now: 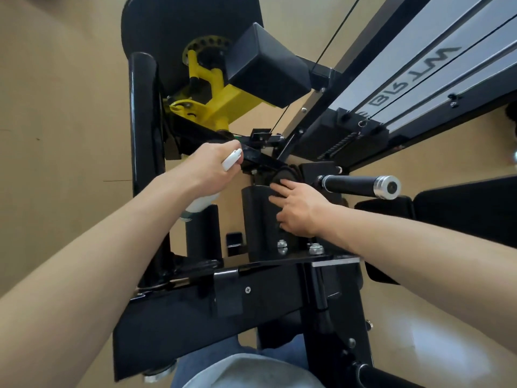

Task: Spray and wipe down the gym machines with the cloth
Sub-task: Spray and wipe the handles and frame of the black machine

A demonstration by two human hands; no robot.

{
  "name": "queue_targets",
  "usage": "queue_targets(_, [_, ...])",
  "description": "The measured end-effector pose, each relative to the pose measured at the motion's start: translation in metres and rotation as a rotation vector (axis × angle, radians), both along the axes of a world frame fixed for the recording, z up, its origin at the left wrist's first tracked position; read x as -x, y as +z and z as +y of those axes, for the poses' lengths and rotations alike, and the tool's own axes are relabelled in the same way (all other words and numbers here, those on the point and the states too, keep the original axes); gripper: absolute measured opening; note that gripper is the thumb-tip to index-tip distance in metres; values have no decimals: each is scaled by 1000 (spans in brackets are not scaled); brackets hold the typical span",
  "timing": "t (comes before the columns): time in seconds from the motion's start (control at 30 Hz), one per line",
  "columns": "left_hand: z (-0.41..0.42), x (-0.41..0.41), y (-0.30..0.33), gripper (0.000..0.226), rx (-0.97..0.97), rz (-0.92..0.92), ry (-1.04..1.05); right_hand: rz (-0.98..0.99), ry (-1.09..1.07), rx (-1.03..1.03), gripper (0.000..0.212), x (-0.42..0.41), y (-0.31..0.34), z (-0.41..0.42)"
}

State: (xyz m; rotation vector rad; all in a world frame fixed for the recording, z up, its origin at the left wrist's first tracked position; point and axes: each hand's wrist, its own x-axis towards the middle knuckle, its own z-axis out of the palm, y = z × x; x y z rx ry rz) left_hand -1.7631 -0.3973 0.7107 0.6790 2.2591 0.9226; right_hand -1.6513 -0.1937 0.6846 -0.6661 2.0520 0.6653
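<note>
A black gym machine fills the head view, with an upright steel post (258, 219) at its middle. My left hand (208, 161) grips a white spray bottle (202, 203); its white nozzle (231, 159) points at the black frame bar above the post. My right hand (300, 208) presses a dark cloth (282, 179) against the post's upper right side, fingers spread over it. Most of the cloth is hidden under my fingers and blends with the black metal.
A yellow adjuster with a holed disc (212, 88) and a black pad (267, 65) sit above. A black handle with a silver end cap (363, 186) sticks out to the right. The weight stack's cover and cables (436, 79) run up right. Tan floor lies left.
</note>
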Motion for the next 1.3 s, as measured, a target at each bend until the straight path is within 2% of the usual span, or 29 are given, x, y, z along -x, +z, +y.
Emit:
queue_targets(0.1, [0,-1,1,4,18,-25,-54,-83,-6,-13,46,0,0,-2])
queue_targets(0.23, [-1,-7,-1,9,107,-22,-155,-307,13,66,25,-3,-4,-1])
queue_targets(0.37, [1,-13,-3,12,225,-1,-288,-385,25,33,28,6,-4,-5])
queue_targets(0.47, [2,-14,-4,12,217,-4,-298,-275,77,28,37,6,-8,-1])
queue_targets(0.63, [6,-14,-5,7,148,-52,-282,46,-7,-69,47,31,-11,-3])
queue_targets(0.73, [6,-14,-5,5,131,-55,-270,122,-60,-151,47,39,-12,-9])
queue_targets(0.83, [4,-14,-5,7,147,-43,-278,75,-39,-156,43,34,-11,-9])
queue_targets(0.97, [4,-14,-5,13,163,-11,-279,-153,44,-31,42,15,-4,-8])
queue_targets(1.1, [4,-13,-5,13,151,-9,-266,-317,69,71,30,-2,-9,-9])
queue_targets(1.2, [5,-12,-5,14,129,-12,-269,-314,84,80,28,2,-10,-8])
queue_targets(1.3, [6,-11,-5,10,114,-24,-279,-157,91,32,35,13,-13,-5])
